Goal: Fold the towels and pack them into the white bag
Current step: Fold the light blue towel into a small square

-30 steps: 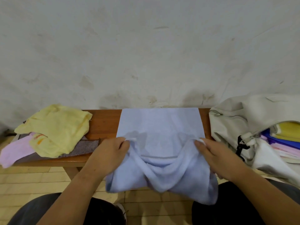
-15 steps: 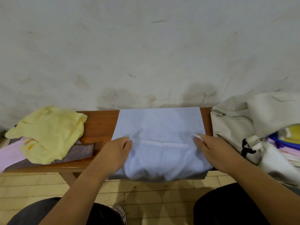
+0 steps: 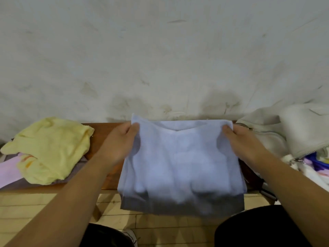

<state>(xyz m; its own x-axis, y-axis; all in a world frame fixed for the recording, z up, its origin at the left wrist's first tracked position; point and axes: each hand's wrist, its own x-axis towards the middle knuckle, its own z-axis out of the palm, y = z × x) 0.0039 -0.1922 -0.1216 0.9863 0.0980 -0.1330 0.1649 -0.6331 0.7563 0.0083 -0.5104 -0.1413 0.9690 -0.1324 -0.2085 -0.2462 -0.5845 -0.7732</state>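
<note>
Towel (image 3: 179, 163) higher now: L hand (image 3: 119, 143), R hand (image 3: 243, 141)

A plain pale blue towel (image 3: 179, 161) lies over the reddish-brown wooden tabletop (image 3: 105, 132), beside a crumpled pale yellow towel (image 3: 51, 148) with orange marks, a pink cloth (image 3: 8, 171), a grey-purple cloth (image 3: 71, 177) and an off-white bag (image 3: 277, 132).

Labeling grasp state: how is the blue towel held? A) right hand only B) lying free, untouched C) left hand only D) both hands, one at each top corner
D: the left hand and right hand each grip a top corner of the blue towel.
</note>
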